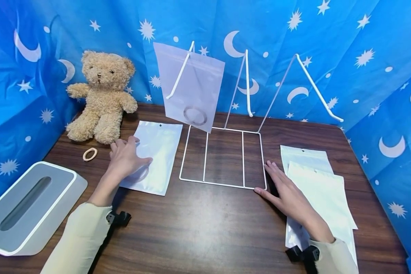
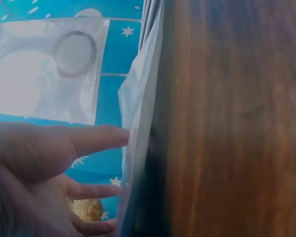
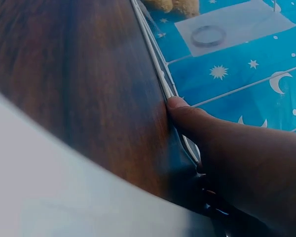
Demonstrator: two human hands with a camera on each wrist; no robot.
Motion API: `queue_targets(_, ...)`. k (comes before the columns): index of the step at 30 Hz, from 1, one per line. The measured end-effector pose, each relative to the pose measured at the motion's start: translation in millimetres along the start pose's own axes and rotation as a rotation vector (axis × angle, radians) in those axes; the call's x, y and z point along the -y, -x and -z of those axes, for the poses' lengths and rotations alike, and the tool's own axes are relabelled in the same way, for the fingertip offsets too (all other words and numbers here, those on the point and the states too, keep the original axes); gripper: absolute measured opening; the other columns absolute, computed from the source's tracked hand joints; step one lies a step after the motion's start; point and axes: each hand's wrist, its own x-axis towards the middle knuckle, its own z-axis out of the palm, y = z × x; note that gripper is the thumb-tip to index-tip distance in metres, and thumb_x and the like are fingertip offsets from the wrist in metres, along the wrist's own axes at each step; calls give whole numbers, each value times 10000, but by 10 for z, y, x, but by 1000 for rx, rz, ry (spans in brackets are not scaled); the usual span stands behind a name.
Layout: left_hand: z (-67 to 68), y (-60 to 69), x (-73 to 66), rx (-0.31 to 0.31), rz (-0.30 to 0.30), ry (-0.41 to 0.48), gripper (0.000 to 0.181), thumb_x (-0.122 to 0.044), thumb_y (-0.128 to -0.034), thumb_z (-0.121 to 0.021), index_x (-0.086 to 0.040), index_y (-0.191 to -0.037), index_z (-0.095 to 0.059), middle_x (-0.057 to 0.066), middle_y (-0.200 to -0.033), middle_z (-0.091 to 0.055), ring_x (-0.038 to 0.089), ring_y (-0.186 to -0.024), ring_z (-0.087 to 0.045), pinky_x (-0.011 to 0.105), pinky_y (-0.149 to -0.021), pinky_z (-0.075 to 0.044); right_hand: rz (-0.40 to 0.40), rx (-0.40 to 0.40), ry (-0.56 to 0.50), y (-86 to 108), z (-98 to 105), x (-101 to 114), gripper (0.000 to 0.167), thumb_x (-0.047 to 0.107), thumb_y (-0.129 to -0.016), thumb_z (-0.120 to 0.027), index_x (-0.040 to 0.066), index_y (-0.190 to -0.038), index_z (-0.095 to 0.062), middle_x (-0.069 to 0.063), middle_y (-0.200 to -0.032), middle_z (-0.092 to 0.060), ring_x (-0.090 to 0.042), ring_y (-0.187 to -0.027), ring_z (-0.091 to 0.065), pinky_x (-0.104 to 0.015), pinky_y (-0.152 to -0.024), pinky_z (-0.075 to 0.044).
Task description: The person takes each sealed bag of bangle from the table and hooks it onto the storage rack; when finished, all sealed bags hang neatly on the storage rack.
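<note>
My left hand (image 1: 126,159) rests over a white zip pouch (image 1: 162,152) lying flat on the table, its thumb and fingers spread apart. A ring shape shows through that pouch beside the hand. In the head view, a white wire display rack (image 1: 226,185) stands at the middle, with three slanting prongs. A second ring-holding pouch (image 1: 181,76) hangs from the left prong; the left wrist view also shows this hanging pouch (image 2: 24,74). At the rack's front right corner lies my right hand (image 1: 289,194), its thumb (image 3: 180,104) touching the wire and its fingers extended.
Several white pouches (image 1: 318,190) lie overlapping at the right, partly beneath the right forearm. On the left are a wooden ring (image 1: 85,158), a teddy bear (image 1: 104,91) and a grey-topped tissue box (image 1: 59,198). A blue star-patterned curtain (image 1: 270,23) surrounds the table.
</note>
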Motion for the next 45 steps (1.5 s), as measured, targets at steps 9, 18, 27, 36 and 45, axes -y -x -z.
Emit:
queue_targets(9, 145, -58, 74, -4, -23, 172, 563, -165, -764, -828, -19, -1247, -577, 373, -1305, -400, 507, -1234, -322, 618, -979, -298, -20, 17, -9, 1, -2, -6, 908, 651, -900, -545, 150, -1577, -206, -114, -1611, -184, -324, -1463, -167, -619, -1082, -265)
queue_targets(18, 331, -58, 198, 124, 20, 335, 322, -99, -859, -755, -55, -1174, -710, 213, -1294, -545, 364, -1141, -481, 462, -892, -415, -29, 26, -9, 4, -7, 7, 917, 660, -896, -543, 145, -1576, -207, -108, -1613, -180, -318, -1465, -163, -619, -1081, -265)
queue_targets(27, 549, 18, 214, 174, -125, 350, 346, -70, -899, -707, -58, -1243, -672, 181, -1149, -568, 294, -995, -459, 377, -737, -399, -21, 17, -17, 13, -16, 3, 911, 648, -898, -553, 147, -1576, -208, -112, -1612, -183, -323, -1464, -166, -620, -1078, -270)
queue_targets(36, 787, 166, 87, 61, -255, 357, 341, -70, -918, -688, -150, -1249, -665, 91, -1325, -567, 288, -1066, -515, 404, -801, -445, -22, 16, -20, 16, -8, 8, 911, 646, -900, -550, 130, -1573, -216, -123, -1610, -183, -322, -1465, -158, -615, -1084, -265)
queue_targets(45, 918, 459, -184, -59, -498, 375, 417, -46, -884, -724, -237, -1254, -690, -24, -1199, -669, 183, -659, -471, 287, -484, -352, -6, 10, -28, 13, -5, 7, 904, 623, -905, -568, 105, -1566, -233, -138, -1605, -194, -329, -1463, -163, -613, -1084, -266)
